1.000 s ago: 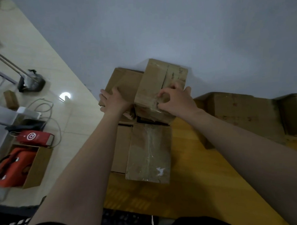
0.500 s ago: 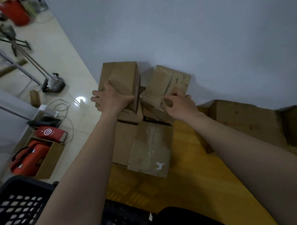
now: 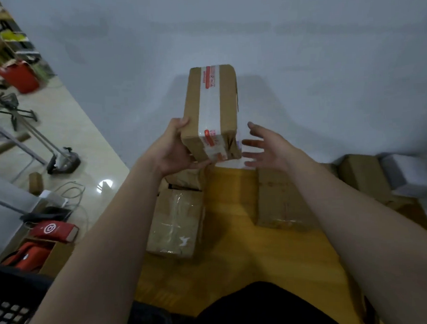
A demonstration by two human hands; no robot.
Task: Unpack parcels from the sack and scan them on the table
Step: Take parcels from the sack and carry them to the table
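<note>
Nearest you, bottom left: black perforated crate (image 3: 8,315), only a corner in frame, can't tell what's in it. Yellow wooden table (image 3: 236,263) runs ahead of you. On it, left of centre, a taped brown parcel (image 3: 176,224) lies flat. A cardboard stack (image 3: 184,179) sits just behind it, under your left wrist. Right of centre, a flatter brown parcel (image 3: 280,200) also lies on the table, with bare wood between the two.

Your left hand (image 3: 173,153) grips the near end of the lifted parcel (image 3: 212,105), thumb up its left face, fingers curled beneath. That parcel is off the table, in the air over the far edge, long axis pointing away from you. A clear tape strip runs down its top with red print at both ends. Your right hand (image 3: 265,147) is spread wide, fingers straight, holding nothing, just beside the parcel's near right corner; contact unclear.

Far right on the table: brown box (image 3: 365,177), white box (image 3: 411,175) beside it.

Floor, left: open cardboard box (image 3: 57,256) with an orange item (image 3: 23,256) inside, red pack (image 3: 54,230) just behind it. Farthest, top left: red bin (image 3: 20,77), contents not visible
</note>
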